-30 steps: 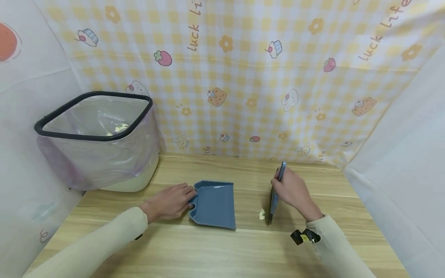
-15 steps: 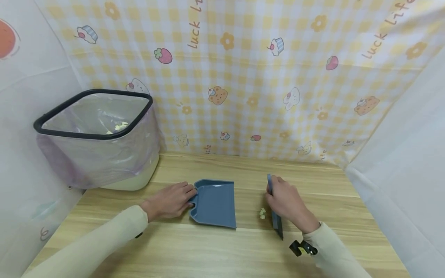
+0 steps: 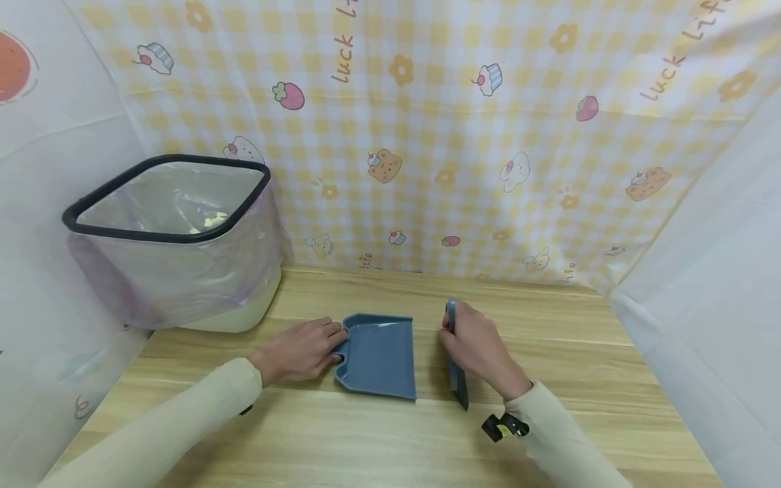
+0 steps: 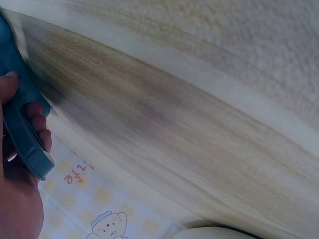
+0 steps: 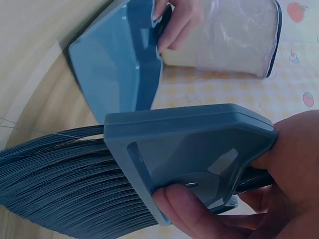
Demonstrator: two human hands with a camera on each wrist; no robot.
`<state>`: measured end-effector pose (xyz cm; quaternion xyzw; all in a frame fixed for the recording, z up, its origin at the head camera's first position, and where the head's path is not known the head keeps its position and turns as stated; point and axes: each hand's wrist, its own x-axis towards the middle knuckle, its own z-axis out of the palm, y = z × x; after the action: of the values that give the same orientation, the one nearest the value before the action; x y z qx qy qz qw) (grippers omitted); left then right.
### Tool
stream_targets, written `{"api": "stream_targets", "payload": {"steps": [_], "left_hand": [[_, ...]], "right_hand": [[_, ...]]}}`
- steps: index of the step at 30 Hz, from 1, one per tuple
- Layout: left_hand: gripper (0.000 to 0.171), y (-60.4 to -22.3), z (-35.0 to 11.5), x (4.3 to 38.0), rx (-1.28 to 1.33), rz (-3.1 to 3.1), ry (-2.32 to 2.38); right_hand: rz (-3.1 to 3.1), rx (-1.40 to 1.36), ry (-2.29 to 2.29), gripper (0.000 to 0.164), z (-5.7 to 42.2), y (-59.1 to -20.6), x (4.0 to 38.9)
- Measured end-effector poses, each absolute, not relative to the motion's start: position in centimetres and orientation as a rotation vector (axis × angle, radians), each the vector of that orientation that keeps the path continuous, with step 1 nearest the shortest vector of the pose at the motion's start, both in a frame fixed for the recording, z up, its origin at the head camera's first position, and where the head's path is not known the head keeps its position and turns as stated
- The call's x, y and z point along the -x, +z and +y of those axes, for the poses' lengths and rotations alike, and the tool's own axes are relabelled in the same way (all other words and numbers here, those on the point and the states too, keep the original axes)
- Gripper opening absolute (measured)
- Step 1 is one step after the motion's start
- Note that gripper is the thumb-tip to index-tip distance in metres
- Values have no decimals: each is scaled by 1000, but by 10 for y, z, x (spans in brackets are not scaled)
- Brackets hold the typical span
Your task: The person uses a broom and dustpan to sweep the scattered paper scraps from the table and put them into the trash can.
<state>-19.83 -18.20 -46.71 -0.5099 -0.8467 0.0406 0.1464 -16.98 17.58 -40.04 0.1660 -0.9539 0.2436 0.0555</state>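
My left hand (image 3: 300, 349) grips the handle of a blue-grey dustpan (image 3: 379, 356), which lies on the table with its flat edge facing right. The left wrist view shows the fingers wrapped through the looped dustpan handle (image 4: 27, 134). To the right of the pan, my right hand (image 3: 482, 347) holds a matching hand brush (image 3: 456, 376) upright, bristles down at the tabletop. Up close in the right wrist view, fingers clasp the brush head (image 5: 184, 154), and its long dark bristles (image 5: 70, 184) fan out. The small pale scraps seen earlier on the table are hidden now.
A bin (image 3: 256, 308) with a black rim and a translucent purple-tinted liner stands at the back left. Pale scraps (image 3: 215, 219) lie inside it. A checked curtain (image 3: 427, 135) hangs behind the wooden table (image 3: 342, 440), with white cloth at both sides.
My right hand has brought the brush leftward toward the dustpan, over where the pale scraps lay. The brush's angle has turned. My left hand and the dustpan have stayed put.
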Motion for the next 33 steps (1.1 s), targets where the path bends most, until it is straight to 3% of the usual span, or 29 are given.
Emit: {"api": "stream_targets", "payload": {"steps": [24,33], "left_hand": [[26,-463,-181,199,1468,-2473,116],[23,-464,-180,199,1464,-2512,111]], "right_hand": [[-2808,-753,874,4,97,-396,194],[-2757,-797,1037,5,89,-395,193]]}}
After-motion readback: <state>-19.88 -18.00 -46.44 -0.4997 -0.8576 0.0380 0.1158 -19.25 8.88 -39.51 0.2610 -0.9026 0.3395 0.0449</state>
